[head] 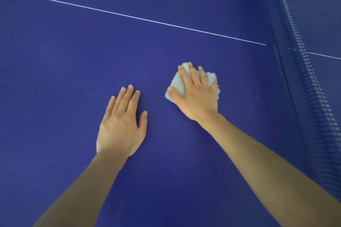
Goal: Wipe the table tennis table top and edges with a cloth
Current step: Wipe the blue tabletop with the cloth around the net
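Note:
The blue table tennis table top (64, 57) fills the view. A small white fluffy cloth (178, 84) lies on it right of centre. My right hand (195, 94) presses flat on the cloth with straight, spread fingers and covers most of it. My left hand (121, 121) rests flat on the bare table surface to the left of the cloth, fingers straight, holding nothing.
A thin white centre line (138, 17) crosses the table diagonally beyond my hands. The blue net (302, 83) runs along the right side, close to the cloth, with the other half of the table (317, 14) behind it.

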